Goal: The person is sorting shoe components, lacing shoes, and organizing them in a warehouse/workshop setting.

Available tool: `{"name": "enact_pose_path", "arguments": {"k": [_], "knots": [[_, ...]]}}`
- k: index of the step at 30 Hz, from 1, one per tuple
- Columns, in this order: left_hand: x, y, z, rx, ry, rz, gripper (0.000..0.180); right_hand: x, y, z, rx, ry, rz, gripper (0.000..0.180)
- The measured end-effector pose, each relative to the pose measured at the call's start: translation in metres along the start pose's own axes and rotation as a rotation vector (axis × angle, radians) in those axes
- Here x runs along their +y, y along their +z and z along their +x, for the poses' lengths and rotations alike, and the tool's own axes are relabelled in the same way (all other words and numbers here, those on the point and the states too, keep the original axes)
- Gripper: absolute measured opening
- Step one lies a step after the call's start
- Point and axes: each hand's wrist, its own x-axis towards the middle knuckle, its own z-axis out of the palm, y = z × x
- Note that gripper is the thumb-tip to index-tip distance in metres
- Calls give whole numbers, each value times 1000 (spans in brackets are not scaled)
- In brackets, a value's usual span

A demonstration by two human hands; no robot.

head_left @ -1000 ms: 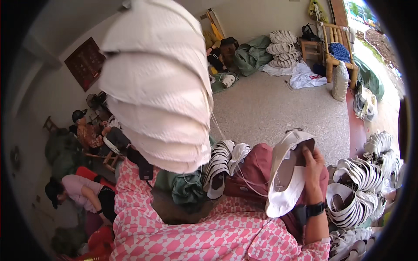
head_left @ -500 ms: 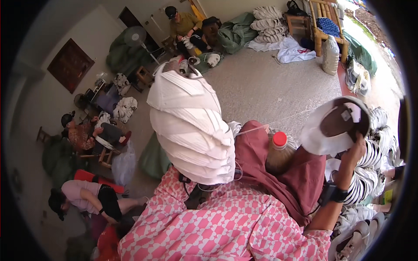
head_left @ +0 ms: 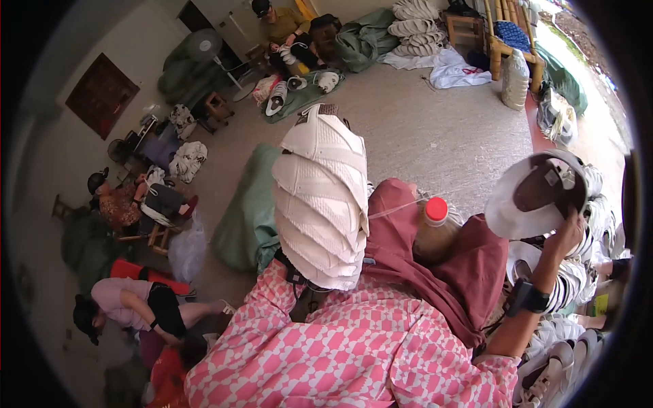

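Observation:
A tall stack of nested white shoe uppers [head_left: 321,197] stands at the end of my left forearm. My left hand is hidden behind this stack, so its fingers do not show. Off to the right, my right hand [head_left: 566,234] grips the lower edge of a single white shoe upper [head_left: 507,204], whose brown inside faces me. A thin pale thread [head_left: 398,209] runs from the stack toward that upper, over my maroon-clad knees.
Between my knees stands a plastic bottle with a red cap [head_left: 436,208]. Piles of white uppers [head_left: 564,285] and shoes [head_left: 554,374] lie by my right arm. A green sack [head_left: 245,211] is beyond the stack. Co-workers sit left [head_left: 122,204] and at the back [head_left: 289,34].
The stack of uppers has swung right and turned more upright, uncovering the green sack and shoes on the floor. My right hand, still gripping its upper, has shifted slightly right.

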Motion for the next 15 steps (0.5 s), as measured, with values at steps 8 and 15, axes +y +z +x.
{"name": "enact_pose_path", "arguments": {"k": [8, 15], "knots": [[-59, 109, 87, -119, -110, -77, 34, -69, 143, -135, -452, -382, -285, 44], [-59, 11, 14, -226, -216, -92, 34, -116, 119, -165, -612, -348, -210, 42]]}}
